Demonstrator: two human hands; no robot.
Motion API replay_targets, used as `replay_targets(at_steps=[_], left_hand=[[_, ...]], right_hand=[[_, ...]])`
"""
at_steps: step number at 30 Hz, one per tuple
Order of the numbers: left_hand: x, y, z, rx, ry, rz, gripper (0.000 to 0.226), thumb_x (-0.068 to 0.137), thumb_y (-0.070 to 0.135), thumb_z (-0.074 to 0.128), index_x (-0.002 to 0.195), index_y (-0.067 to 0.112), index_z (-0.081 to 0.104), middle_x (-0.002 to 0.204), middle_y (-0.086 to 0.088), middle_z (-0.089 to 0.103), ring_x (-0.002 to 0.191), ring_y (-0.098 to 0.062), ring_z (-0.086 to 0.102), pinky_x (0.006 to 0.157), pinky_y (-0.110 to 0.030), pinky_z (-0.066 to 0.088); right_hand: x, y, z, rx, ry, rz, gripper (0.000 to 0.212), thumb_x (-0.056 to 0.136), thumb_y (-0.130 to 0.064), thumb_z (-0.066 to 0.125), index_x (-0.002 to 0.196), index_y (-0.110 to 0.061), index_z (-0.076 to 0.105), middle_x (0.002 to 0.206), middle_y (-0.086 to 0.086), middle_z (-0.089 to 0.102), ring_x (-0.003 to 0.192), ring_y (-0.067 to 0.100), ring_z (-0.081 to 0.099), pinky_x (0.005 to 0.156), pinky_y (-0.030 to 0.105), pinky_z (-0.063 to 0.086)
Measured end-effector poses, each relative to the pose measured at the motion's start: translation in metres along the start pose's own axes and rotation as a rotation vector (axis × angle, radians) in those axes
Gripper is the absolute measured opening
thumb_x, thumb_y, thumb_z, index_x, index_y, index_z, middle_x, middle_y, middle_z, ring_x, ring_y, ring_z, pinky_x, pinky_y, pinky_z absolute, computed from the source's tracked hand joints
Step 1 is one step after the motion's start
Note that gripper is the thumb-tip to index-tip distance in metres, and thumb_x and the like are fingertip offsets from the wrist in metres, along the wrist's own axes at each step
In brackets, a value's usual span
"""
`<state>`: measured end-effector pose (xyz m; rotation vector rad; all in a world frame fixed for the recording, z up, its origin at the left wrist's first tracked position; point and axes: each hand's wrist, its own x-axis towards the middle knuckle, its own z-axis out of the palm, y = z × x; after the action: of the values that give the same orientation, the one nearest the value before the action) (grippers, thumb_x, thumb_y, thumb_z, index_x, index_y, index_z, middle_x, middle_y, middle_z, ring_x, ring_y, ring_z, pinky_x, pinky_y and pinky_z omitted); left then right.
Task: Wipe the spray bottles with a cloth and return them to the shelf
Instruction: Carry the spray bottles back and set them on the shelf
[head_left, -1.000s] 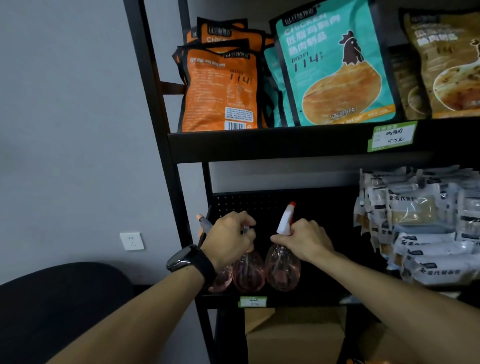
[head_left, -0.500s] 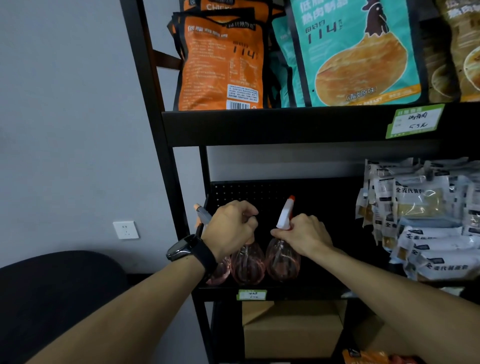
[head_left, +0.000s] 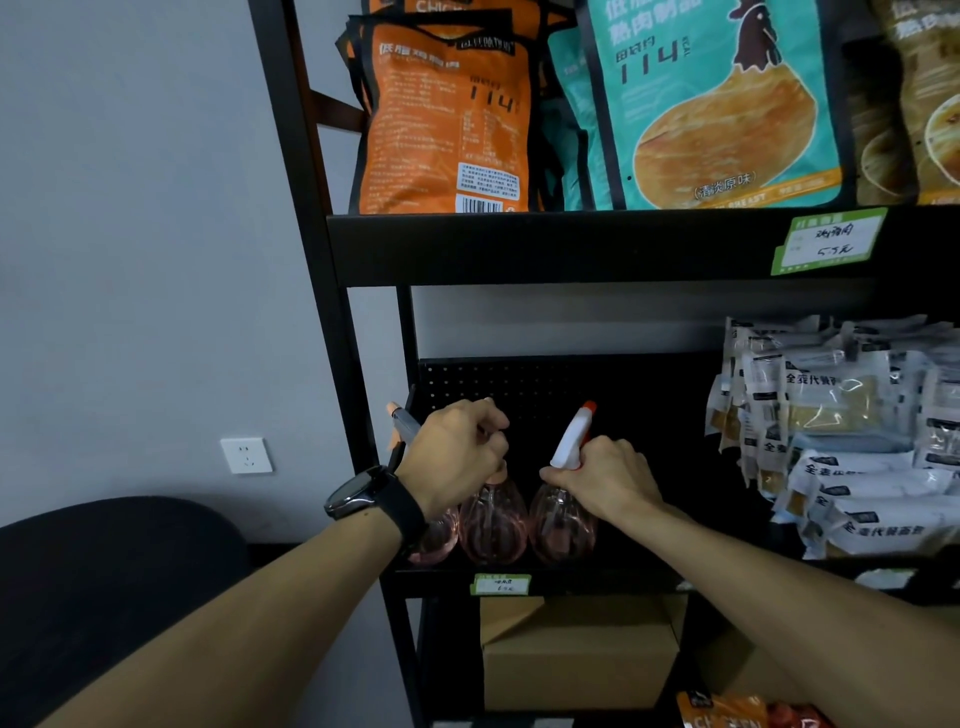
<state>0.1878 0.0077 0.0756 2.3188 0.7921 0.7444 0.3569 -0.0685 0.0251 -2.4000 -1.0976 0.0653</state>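
Three pink see-through spray bottles stand side by side on the black shelf (head_left: 519, 574). My left hand (head_left: 457, 457) grips the head of the middle bottle (head_left: 491, 525). My right hand (head_left: 605, 480) grips the neck of the right bottle (head_left: 558, 525), whose white trigger head with an orange tip sticks up above my fingers. The left bottle (head_left: 439, 538) stands partly hidden behind my left wrist, its nozzle poking out to the left. No cloth is in view.
Orange and teal snack bags (head_left: 447, 114) fill the shelf above. White packets (head_left: 852, 441) are piled right of the bottles. A cardboard box (head_left: 576, 654) sits below. A black chair (head_left: 104, 571) stands at lower left, a wall socket (head_left: 245, 455) behind it.
The view has tilted slightly downward. Both hands stay on the same two bottles, which still stand on the shelf.
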Motion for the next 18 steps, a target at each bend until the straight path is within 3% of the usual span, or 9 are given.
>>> replay_targets(at_steps=[5, 10, 16, 18], left_hand=[[-0.003, -0.003, -0.002, 0.030, 0.025, 0.018, 0.019, 0.095, 0.005, 0.055, 0.110, 0.004, 0.066, 0.088, -0.002, 0.070, 0.065, 0.019, 0.058, 0.063, 0.000, 0.041], [-0.005, -0.007, -0.011, 0.136, 0.042, 0.038, 0.019, 0.095, 0.017, 0.057, 0.109, 0.015, 0.070, 0.105, 0.003, 0.068, 0.093, -0.005, 0.063, 0.078, -0.010, 0.046], [-0.012, 0.004, -0.025, 0.171, 0.054, 0.033, 0.018, 0.094, 0.018, 0.058, 0.108, 0.017, 0.070, 0.108, 0.003, 0.066, 0.096, -0.009, 0.061, 0.081, -0.014, 0.046], [-0.015, 0.008, -0.030, 0.171, 0.068, 0.039, 0.019, 0.094, 0.016, 0.058, 0.110, 0.017, 0.068, 0.109, 0.003, 0.065, 0.095, -0.008, 0.059, 0.075, -0.005, 0.040]], right_hand=[[-0.001, 0.000, -0.002, 0.013, -0.028, 0.005, 0.048, 0.074, -0.060, 0.071, 0.078, -0.014, 0.058, 0.073, 0.000, 0.058, 0.067, 0.018, 0.057, 0.043, 0.024, 0.028], [-0.005, -0.007, -0.014, 0.003, -0.052, 0.008, 0.052, 0.073, -0.061, 0.072, 0.069, -0.014, 0.049, 0.069, -0.001, 0.053, 0.068, 0.018, 0.054, 0.044, 0.024, 0.025], [-0.014, -0.011, -0.036, -0.006, -0.140, 0.024, 0.049, 0.068, -0.056, 0.078, 0.077, -0.012, 0.060, 0.071, -0.001, 0.057, 0.061, 0.014, 0.055, 0.043, 0.023, 0.031], [-0.017, -0.011, -0.044, -0.011, -0.182, 0.035, 0.048, 0.065, -0.053, 0.081, 0.080, -0.012, 0.062, 0.075, 0.000, 0.061, 0.062, 0.013, 0.056, 0.043, 0.023, 0.032]])
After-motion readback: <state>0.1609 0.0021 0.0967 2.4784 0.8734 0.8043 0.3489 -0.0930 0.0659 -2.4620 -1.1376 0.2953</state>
